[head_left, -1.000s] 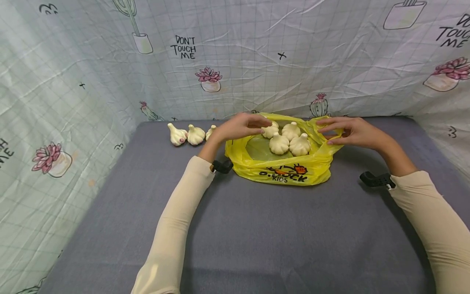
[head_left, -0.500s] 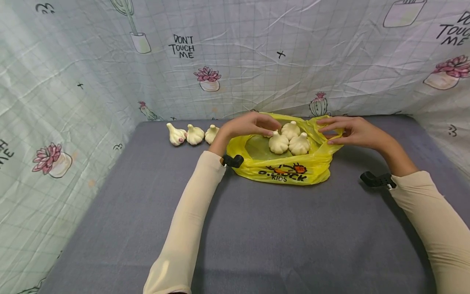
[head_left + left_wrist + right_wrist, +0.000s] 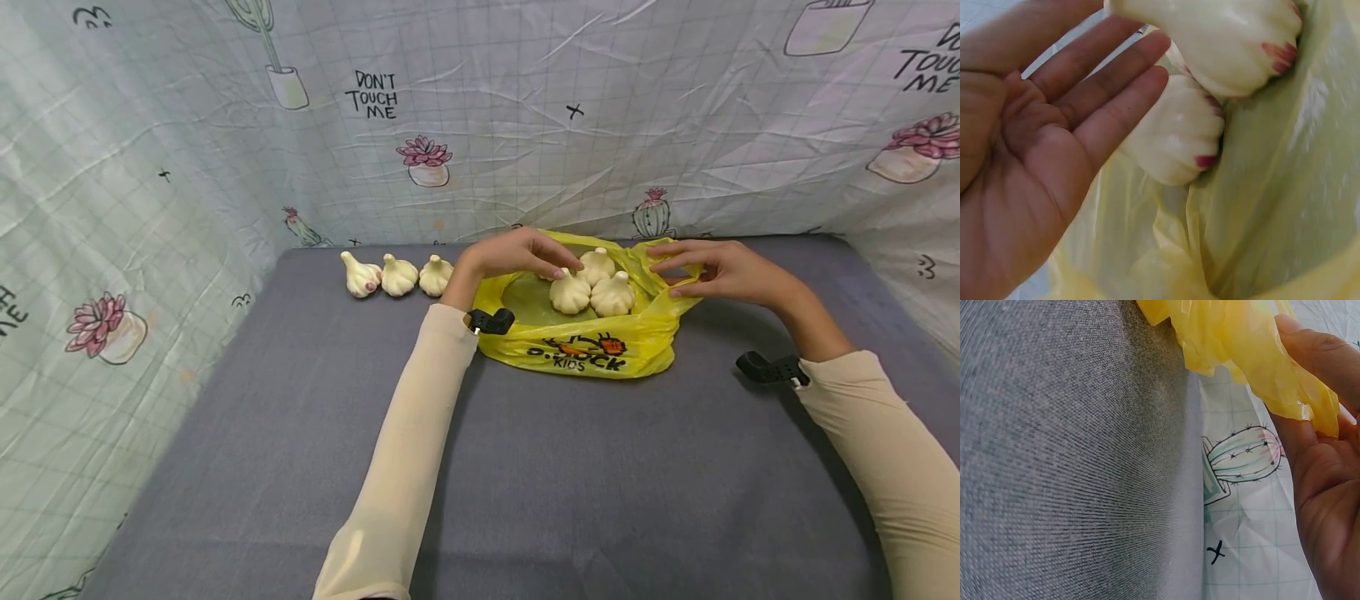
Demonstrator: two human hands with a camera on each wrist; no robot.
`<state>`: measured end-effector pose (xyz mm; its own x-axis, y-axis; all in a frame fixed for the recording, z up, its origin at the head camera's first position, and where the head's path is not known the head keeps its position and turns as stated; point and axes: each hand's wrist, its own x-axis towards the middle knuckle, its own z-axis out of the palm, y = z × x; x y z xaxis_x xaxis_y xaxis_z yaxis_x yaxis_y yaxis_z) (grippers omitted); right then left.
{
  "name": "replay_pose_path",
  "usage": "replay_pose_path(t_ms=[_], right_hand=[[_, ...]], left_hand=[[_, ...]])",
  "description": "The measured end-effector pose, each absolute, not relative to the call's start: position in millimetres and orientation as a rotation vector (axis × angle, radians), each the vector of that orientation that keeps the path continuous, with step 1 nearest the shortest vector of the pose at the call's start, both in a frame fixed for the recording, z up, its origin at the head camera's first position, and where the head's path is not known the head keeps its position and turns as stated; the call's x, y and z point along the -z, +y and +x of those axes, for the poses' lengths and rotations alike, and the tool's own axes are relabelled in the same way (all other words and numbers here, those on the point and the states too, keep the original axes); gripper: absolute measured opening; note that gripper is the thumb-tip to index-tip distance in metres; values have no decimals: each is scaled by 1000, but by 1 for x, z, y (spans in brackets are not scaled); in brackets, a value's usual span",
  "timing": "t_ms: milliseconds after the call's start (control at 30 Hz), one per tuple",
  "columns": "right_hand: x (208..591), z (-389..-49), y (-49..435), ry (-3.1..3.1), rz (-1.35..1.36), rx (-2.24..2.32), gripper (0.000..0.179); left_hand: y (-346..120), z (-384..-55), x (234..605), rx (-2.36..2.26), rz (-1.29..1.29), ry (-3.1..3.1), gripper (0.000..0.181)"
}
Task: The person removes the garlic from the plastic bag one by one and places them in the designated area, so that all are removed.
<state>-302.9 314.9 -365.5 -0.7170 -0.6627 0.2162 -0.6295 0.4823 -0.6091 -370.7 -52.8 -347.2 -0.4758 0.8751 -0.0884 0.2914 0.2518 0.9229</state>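
A yellow plastic bag with its mouth spread wide stands near the back of the table. Several garlic bulbs lie inside it, one partly hidden beneath my left hand. That left hand reaches over the bag's left side, fingertips right at the front and back bulbs. In the left wrist view its fingers are nearly straight and overlap a garlic bulb, with a larger bulb close to the thumb. My right hand pinches the bag's right edge, its yellow plastic between thumb and fingers.
Left of the bag, three more garlic bulbs sit in a row along the table's back edge. Grey cloth covers the table. A printed curtain closes off the back and sides.
My left hand has moved right over the bag, now covering most of its left bulb and uncovering the third bulb of the row. The right hand keeps its place on the bag.
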Motion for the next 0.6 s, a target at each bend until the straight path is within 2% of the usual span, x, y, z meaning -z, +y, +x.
replay_pose_path(t_ms=[600], right_hand=[[367,-301,318,2647,-1194,1075,43]], left_hand=[[-45,-371,372,-1287,1159,1938,28]])
